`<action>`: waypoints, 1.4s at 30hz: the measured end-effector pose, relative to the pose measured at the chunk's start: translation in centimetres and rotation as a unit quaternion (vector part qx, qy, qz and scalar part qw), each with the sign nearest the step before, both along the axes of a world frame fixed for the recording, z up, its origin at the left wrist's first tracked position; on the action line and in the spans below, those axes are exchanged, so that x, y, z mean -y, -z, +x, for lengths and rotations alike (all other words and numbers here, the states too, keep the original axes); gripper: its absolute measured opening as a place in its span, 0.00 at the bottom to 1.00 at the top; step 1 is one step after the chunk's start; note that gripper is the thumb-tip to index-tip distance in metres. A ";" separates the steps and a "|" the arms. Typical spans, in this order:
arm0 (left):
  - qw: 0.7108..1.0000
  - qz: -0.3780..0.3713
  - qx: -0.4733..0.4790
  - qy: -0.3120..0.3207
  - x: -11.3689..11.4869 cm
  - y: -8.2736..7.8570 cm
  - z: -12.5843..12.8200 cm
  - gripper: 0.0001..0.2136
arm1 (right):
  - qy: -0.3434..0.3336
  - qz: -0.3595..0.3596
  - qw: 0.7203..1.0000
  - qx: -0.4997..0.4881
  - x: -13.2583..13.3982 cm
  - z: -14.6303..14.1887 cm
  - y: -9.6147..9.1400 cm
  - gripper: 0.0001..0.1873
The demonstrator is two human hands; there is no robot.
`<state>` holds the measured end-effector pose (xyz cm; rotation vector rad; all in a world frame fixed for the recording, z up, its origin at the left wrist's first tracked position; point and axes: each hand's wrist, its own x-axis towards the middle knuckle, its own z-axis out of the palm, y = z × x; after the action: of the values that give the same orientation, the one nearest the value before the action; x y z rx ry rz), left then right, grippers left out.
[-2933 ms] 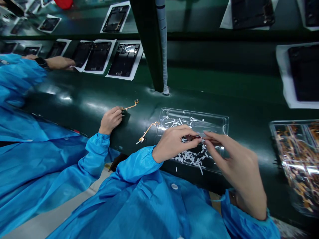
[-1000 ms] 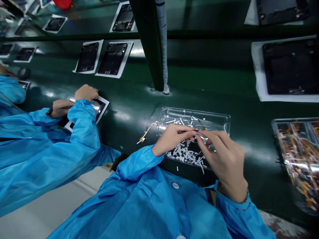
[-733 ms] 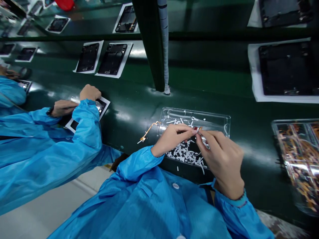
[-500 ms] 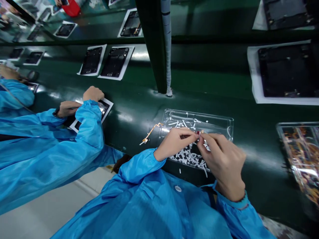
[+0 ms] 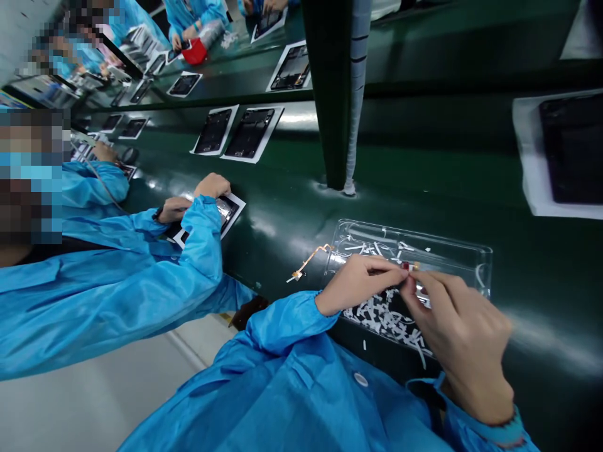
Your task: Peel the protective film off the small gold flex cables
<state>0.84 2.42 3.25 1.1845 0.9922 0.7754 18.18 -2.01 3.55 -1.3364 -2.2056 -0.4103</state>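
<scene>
Both my hands meet over a clear plastic tray (image 5: 490,263), fingertips nearly touching. Between them is a small flex cable (image 5: 415,267), of which only a dark red bit and a gold-white end show. My left hand (image 5: 353,285) pinches its red end with thumb and forefinger. From the other side my right hand (image 5: 464,336) is closed in a pinch on the same part, its fingers covering most of it. Many white paper-like strips (image 5: 386,320) lie scattered in the tray below. An orange flex cable (image 5: 311,260) rests on the green bench beside the tray's left edge.
A dark post with a wrapped grey cable (image 5: 357,94) rises from the bench beyond the tray. Black device panels on white sheets (image 5: 252,133) lie along the back. To the left, a co-worker's hands (image 5: 211,185) work over another panel. A loose strip (image 5: 364,345) lies near the front edge.
The view has swung left, so everything sits further right and the tray of parts at the right has left the picture. Both hands keep their pinch over the tray.
</scene>
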 end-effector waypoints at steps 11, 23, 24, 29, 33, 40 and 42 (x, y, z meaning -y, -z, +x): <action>0.973 0.168 -0.155 0.040 -1.3 -3.4 -5.1 0.09 | -0.001 -0.138 0.973 -0.182 -0.4 0.3 -1.9 0.02; 0.799 0.070 -0.575 -0.163 -5.3 -2.5 -23.2 0.16 | 0.142 -0.281 0.917 -0.245 5.9 4.9 2.0 0.18; 0.779 0.091 -0.596 -0.172 -5.8 -2.9 -22.6 0.21 | 0.187 -0.265 0.911 -0.256 6.8 5.9 2.0 0.16; 0.831 0.303 -0.464 0.044 -7.8 -6.4 -8.5 0.23 | 0.459 -0.129 0.836 -0.271 12.6 13.9 2.3 0.18; 0.804 0.377 -0.269 0.373 -7.8 -7.2 11.1 0.24 | 0.627 -0.047 0.736 -0.250 15.3 19.5 4.3 0.24; 0.772 0.389 -0.355 0.356 -8.4 -2.1 31.1 0.16 | 0.688 -0.020 0.675 -0.265 15.4 19.6 8.7 0.18; 0.773 0.388 -0.356 0.355 -9.3 -0.8 32.1 0.17 | 0.690 -0.008 0.672 -0.267 15.1 19.2 9.1 0.19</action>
<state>32.93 11.75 4.04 2.5147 0.6790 0.0456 37.40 -17.14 -5.56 -2.5062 -0.3697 -0.3860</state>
